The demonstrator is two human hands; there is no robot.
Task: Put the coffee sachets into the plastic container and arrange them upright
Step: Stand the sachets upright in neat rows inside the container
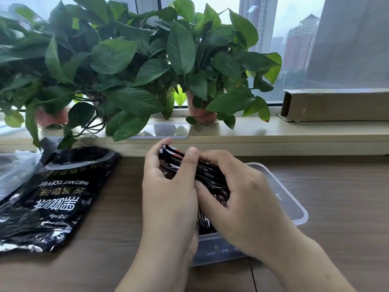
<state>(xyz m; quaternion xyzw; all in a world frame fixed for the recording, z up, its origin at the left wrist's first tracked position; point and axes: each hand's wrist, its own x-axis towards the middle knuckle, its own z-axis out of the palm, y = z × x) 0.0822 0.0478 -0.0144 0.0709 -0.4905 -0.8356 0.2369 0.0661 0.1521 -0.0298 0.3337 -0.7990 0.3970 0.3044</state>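
Both hands, left hand [168, 186] and right hand [237, 197], pinch the coffee sachets [202, 173] together over the plastic container [294, 205]; squaring the edges first should help them stand upright.

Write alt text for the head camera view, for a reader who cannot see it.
Two bare hands, left hand and right hand, press a bundle of black coffee sachets together over a clear plastic container on a wooden desk. A black instant coffee bag lies flat to the left, with leafy potted plants on the windowsill behind.
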